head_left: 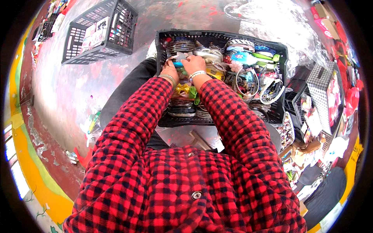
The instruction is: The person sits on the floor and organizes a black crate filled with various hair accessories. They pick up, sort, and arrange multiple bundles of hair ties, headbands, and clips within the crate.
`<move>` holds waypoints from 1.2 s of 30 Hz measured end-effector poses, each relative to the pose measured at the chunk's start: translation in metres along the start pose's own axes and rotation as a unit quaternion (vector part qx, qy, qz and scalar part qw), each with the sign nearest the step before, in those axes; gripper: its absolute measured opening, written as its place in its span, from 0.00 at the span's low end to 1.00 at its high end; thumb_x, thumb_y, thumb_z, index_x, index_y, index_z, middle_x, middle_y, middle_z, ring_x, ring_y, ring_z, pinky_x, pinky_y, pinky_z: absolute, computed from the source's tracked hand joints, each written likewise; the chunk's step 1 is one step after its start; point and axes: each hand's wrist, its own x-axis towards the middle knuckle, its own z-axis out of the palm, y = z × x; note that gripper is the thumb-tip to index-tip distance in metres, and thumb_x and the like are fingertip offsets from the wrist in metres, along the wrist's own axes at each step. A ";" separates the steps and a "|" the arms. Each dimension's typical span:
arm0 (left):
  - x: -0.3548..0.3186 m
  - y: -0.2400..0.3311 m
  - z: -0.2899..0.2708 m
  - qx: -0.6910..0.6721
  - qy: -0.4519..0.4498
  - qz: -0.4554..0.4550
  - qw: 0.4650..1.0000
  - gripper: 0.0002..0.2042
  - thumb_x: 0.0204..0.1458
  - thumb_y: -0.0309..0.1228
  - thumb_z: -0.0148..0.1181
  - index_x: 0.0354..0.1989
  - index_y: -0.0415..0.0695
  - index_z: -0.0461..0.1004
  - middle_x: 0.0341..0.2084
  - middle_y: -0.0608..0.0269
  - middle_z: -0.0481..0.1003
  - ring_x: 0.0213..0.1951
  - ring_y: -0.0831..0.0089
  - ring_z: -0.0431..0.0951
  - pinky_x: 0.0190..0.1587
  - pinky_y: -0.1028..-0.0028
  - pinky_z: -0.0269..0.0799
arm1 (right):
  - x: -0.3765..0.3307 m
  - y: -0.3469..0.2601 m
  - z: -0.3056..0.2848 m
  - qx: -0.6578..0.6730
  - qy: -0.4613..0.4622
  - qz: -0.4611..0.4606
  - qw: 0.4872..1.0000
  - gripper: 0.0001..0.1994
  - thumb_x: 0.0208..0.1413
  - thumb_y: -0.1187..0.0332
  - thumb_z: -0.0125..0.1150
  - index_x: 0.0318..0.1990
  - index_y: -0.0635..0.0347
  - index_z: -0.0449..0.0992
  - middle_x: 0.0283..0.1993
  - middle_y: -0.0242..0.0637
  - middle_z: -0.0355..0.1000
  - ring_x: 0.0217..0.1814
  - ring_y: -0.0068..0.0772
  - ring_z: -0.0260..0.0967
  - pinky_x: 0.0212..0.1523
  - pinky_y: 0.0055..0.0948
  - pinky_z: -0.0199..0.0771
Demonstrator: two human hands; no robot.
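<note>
A black plastic crate (221,35) sits across my lap, filled with hoop-shaped headbands and other hair accessories in bunches. Both hands reach into its left part. My left hand (169,72) is closed near the crate's left wall, beside a small bright-blue piece (178,64). My right hand (195,65) is closed just right of that piece, its fingertips pointing down and partly hidden. What either hand grips cannot be made out. Yellow and green pieces (193,92) lie below my wrists. To the right are a blue-and-white bundle (243,57) and a large round headband (247,82).
Another black crate (116,29) with flat packages stands on the floor at far left. At right, stacked grey and black crates (320,87) stand among loose packages and paper. Clear plastic sheeting (272,27) lies beyond my crate.
</note>
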 end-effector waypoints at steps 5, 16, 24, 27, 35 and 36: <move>-0.001 -0.002 0.001 0.038 0.004 0.008 0.999 0.39 0.39 0.32 0.58 0.55 0.32 0.41 0.51 0.39 0.55 0.51 0.50 0.61 0.51 0.64 0.61 | 0.025 0.003 0.011 0.065 -0.034 0.040 0.997 0.12 0.37 0.58 0.61 0.25 0.57 0.77 0.31 0.45 0.72 0.38 0.45 0.69 0.40 0.35 0.69; 0.002 0.011 -0.002 0.016 -0.015 -0.056 0.998 0.41 0.38 0.28 0.57 0.58 0.35 0.37 0.57 0.43 0.49 0.56 0.54 0.56 0.56 0.68 0.55 | 0.069 0.029 0.022 -0.018 -0.131 -0.029 0.991 0.15 0.43 0.54 0.55 0.27 0.58 0.74 0.28 0.36 0.69 0.31 0.31 0.64 0.31 0.29 0.63; 0.041 -0.019 0.044 -0.054 -0.037 -0.117 0.991 0.53 0.33 0.36 0.66 0.60 0.43 0.27 0.59 0.49 0.45 0.59 0.57 0.51 0.58 0.68 0.51 | 0.065 0.023 0.032 0.067 -0.172 0.074 0.980 0.16 0.47 0.54 0.50 0.26 0.58 0.75 0.25 0.33 0.71 0.29 0.30 0.68 0.31 0.29 0.65; 0.046 -0.023 0.064 -0.070 0.000 -0.102 0.992 0.55 0.32 0.36 0.67 0.60 0.44 0.26 0.59 0.48 0.46 0.58 0.57 0.52 0.58 0.68 0.50 | 0.059 0.033 0.029 0.115 -0.132 0.004 0.985 0.11 0.43 0.61 0.57 0.23 0.61 0.73 0.19 0.31 0.69 0.18 0.25 0.63 0.20 0.26 0.64; 0.026 0.001 0.023 -0.090 -0.019 -0.069 0.993 0.53 0.33 0.36 0.66 0.58 0.33 0.29 0.52 0.38 0.55 0.53 0.52 0.61 0.54 0.66 0.57 | 0.014 0.061 -0.016 0.028 -0.068 -0.079 0.994 0.09 0.42 0.64 0.52 0.27 0.55 0.77 0.21 0.37 0.72 0.26 0.29 0.68 0.29 0.27 0.67; 0.021 0.002 0.017 -0.056 -0.012 -0.096 0.994 0.50 0.34 0.35 0.64 0.59 0.33 0.30 0.52 0.38 0.55 0.53 0.52 0.61 0.54 0.66 0.58 | -0.007 0.041 -0.043 0.100 -0.076 -0.004 0.992 0.09 0.42 0.64 0.53 0.28 0.54 0.77 0.23 0.39 0.72 0.28 0.34 0.69 0.33 0.28 0.67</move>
